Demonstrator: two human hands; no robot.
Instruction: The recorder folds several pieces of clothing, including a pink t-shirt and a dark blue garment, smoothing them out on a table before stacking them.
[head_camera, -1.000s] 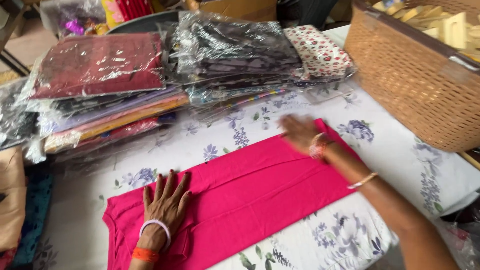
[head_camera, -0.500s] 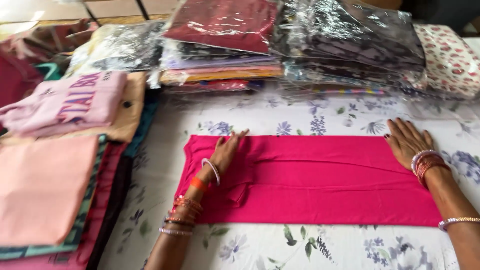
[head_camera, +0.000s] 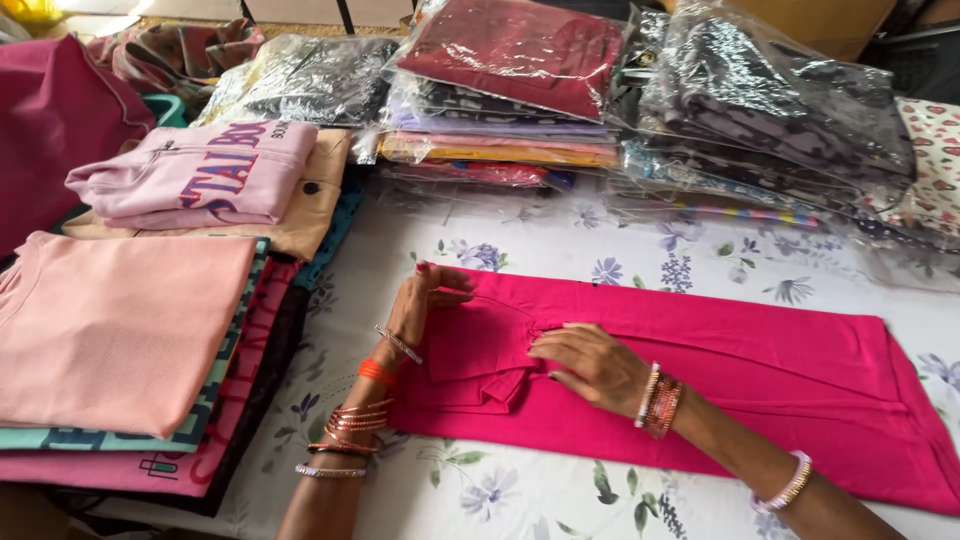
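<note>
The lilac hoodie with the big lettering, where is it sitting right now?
In the head view the lilac hoodie lies at upper left, folded on a tan garment, behind the salmon-pink shirt and left of the bagged clothes stacks.

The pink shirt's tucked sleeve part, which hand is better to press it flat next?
Probably the right hand. It lies palm down on the pink shirt right at the folded sleeve, fingers touching the crease. The left hand is raised on edge at the shirt's end, curled around the fabric's border.
</note>
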